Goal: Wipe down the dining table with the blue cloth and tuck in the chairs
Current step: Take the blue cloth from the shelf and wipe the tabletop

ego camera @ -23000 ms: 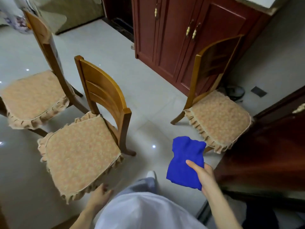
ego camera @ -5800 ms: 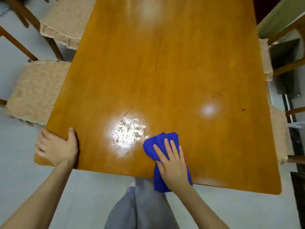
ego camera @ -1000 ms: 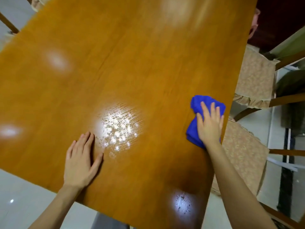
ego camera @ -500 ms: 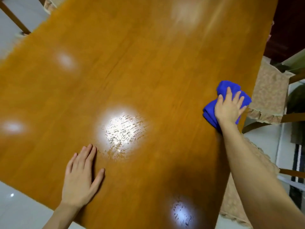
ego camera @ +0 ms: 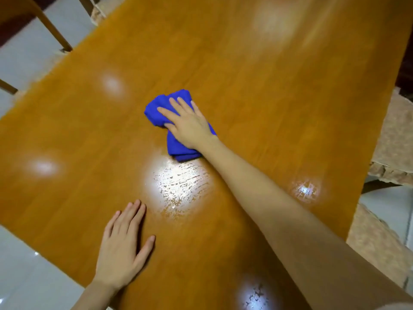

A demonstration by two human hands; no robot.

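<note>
The orange wooden dining table (ego camera: 257,81) fills most of the view. A crumpled blue cloth (ego camera: 164,108) lies near its middle. My right hand (ego camera: 187,123) presses flat on the cloth with straight, spread fingers, arm stretched across the table from the right. My left hand (ego camera: 121,249) rests flat on the tabletop near the front edge, fingers straight, holding nothing. Cushioned chair seats (ego camera: 395,139) show past the table's right edge, and a wooden chair leg (ego camera: 50,30) stands at the top left.
Wet streaks glint under the light reflection (ego camera: 178,184) just in front of the cloth. Another beige cushion (ego camera: 377,238) sits at the lower right. Pale tiled floor (ego camera: 29,276) shows at the left and lower left.
My right hand has slid the blue cloth from the table's right edge leftward to the middle. My left hand stays flat near the front edge.
</note>
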